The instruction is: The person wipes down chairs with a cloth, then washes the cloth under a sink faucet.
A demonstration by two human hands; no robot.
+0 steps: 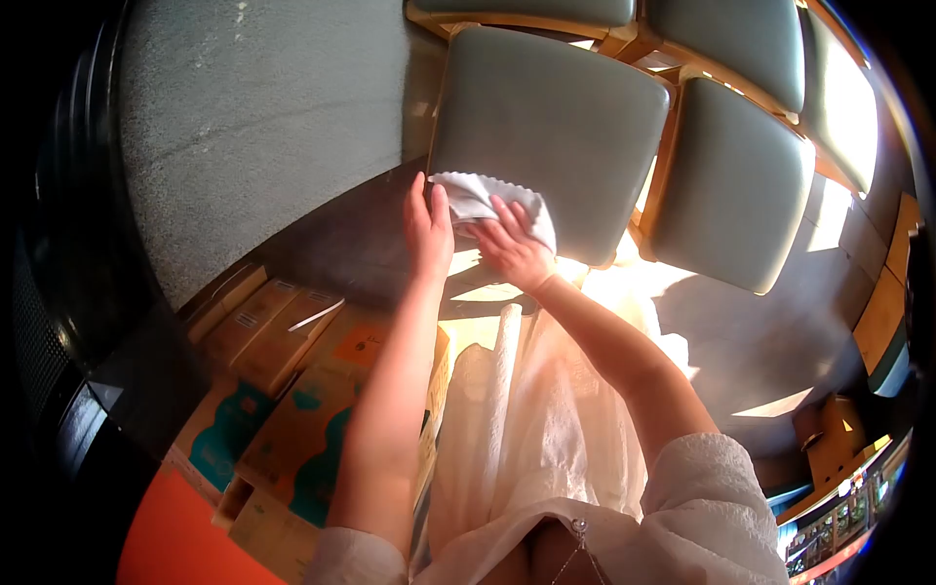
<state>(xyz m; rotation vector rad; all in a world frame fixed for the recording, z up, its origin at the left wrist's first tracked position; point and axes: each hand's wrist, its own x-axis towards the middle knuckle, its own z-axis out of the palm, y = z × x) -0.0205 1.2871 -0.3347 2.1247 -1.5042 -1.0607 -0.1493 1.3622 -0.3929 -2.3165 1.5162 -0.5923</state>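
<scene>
A light grey cloth [478, 190] with a zigzag edge lies on the near edge of a grey padded chair seat [551, 127]. My right hand [512, 249] presses the cloth against the seat, its fingers partly over the folds. Beside the cloth's left end, my left hand [429, 229] points upward with fingers extended, close to the seat's near left corner. Whether it touches the chair or the cloth I cannot tell.
More grey padded chairs [726, 185] stand close together behind and to the right. A grey textured surface [263, 127] is at the left. Cardboard boxes [292, 429] with green print are stacked at lower left, near an orange-red surface [185, 536]. Sunlight streaks the dark floor [760, 336].
</scene>
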